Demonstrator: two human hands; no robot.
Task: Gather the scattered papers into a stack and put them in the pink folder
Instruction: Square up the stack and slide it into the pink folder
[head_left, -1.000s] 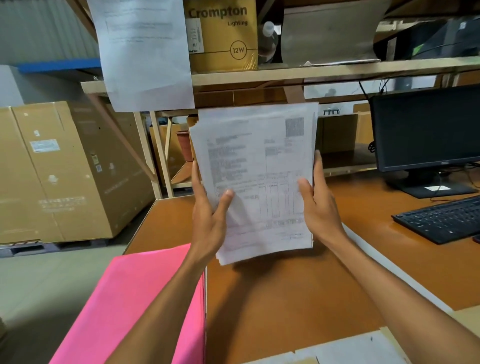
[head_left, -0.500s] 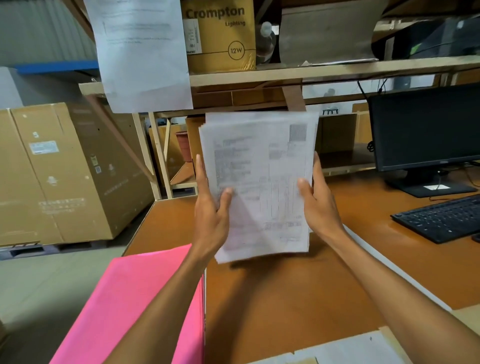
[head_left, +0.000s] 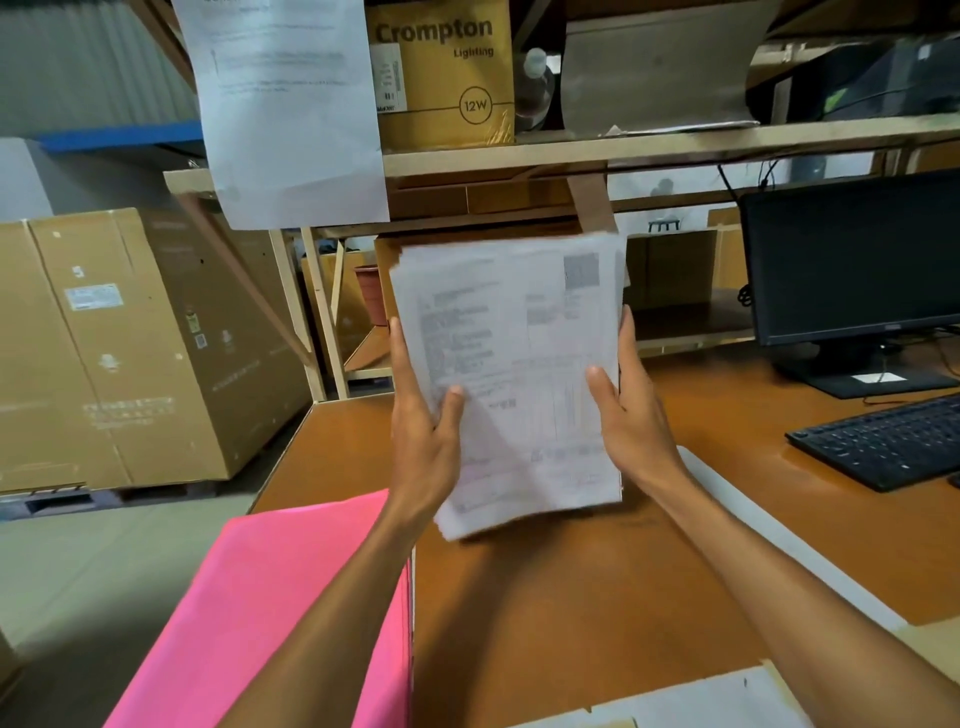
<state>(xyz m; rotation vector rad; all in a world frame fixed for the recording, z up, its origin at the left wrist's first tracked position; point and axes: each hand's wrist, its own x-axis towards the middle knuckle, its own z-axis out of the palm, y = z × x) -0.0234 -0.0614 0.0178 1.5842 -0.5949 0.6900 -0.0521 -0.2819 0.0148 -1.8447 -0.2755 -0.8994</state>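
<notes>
Lying nearest, the folder (head_left: 260, 623) covers the desk's (head_left: 571, 597) near left corner, partly under the left forearm. Beyond it, the left hand (head_left: 423, 441) and right hand (head_left: 631, 431) hold the papers (head_left: 519, 374) upright over the desk, one at each side edge. Each grip is closed on them, thumb on the front sheet and fingers behind. Farther right sit a keyboard (head_left: 883, 447) and a monitor (head_left: 852, 260). A box (head_left: 441, 78) stands on the far shelf (head_left: 675, 145).

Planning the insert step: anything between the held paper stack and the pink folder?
No object. The paper stack, held upright by left hand and right hand, is over bare table; only the left forearm crosses the pink folder on its right side.
</notes>
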